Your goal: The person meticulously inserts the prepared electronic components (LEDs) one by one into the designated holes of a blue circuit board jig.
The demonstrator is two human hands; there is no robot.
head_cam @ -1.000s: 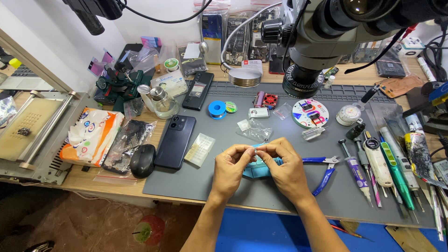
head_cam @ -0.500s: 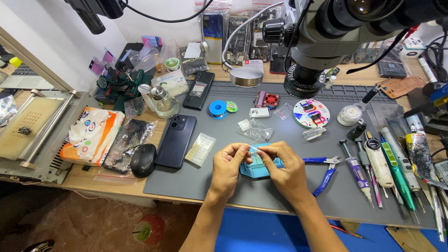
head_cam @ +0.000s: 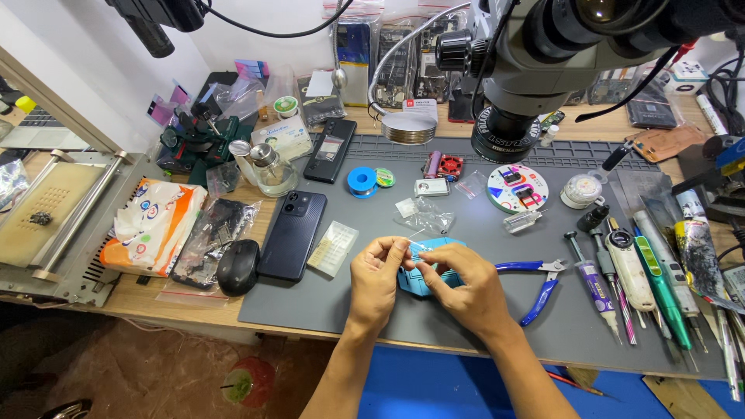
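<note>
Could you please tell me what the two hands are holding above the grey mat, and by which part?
Both hands, left hand and right hand, pinch something tiny between fingertips over the blue holder; what it is cannot be told.

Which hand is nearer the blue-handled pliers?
Right. The right hand lies just left of the blue-handled pliers on the grey mat; the left hand is farther left, beyond the right one.

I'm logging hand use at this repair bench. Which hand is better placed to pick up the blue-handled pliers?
Probably the right hand: the blue-handled pliers lie just beside it on the grey mat, while the left hand sits on the far side.
</note>
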